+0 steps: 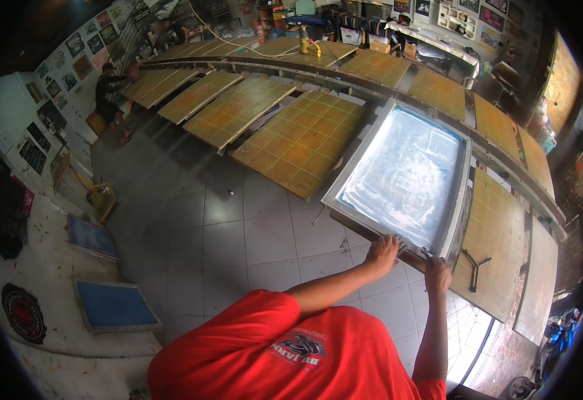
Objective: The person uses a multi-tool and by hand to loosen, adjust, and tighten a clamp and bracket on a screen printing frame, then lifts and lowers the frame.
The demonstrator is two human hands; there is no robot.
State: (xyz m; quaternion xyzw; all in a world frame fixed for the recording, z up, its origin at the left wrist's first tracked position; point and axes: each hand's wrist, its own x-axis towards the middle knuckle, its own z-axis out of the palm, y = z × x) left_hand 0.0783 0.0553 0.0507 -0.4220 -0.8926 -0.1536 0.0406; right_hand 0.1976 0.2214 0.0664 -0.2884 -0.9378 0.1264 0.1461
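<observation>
A screen-printing frame (463,167) with a pale, white-and-blue mesh lies over a board on the long rack. My left hand (382,252) has its fingers curled on metal fittings at the frame's near edge. Just right of it, my right hand (437,272) is closed on a small dark metal tool (429,255) at that same edge, near the frame's corner; the tool's exact shape is unclear. A Y-shaped wrench (475,267) lies on the yellowish board (498,233) to the right.
Gridded boards (291,143) line both sides of the curved rail rack. A yellow tool (311,45) stands on the far side. Blue screens (115,300) rest at the left wall. A person (110,100) stands at the far left end; a blue motorbike (561,337) is at lower right.
</observation>
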